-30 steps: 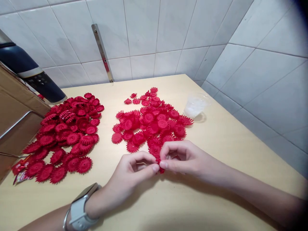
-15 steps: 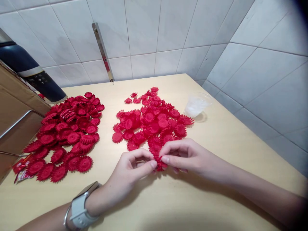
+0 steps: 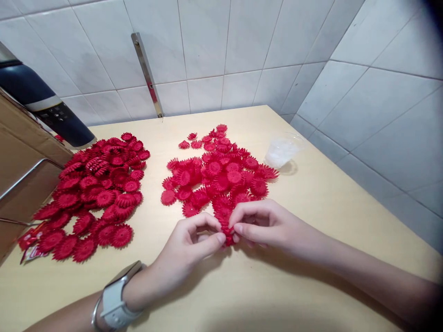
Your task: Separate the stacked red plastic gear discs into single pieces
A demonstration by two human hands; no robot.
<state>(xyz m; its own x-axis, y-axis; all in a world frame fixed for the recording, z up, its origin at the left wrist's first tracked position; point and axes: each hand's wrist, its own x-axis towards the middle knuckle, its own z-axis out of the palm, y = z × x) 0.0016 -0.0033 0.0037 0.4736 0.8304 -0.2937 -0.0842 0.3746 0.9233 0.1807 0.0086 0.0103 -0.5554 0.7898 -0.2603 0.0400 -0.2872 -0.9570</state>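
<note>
Red piece [image 3: 228, 238] between left hand [image 3: 194, 240] and right hand [image 3: 268, 226] mostly hidden in their grip, outline unclear. Flask [image 3: 29, 87] and cardboard box [image 3: 20, 133] cut off by left edge; flask's markings [image 3: 57, 114] too small to read. Wrapper [image 3: 32, 253] partly covered by red discs [image 3: 84, 249].

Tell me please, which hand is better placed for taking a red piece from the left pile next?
Probably the left hand: it is nearer to the left pile. The right hand is farther away. Both hands hold a small red piece between them.
</note>
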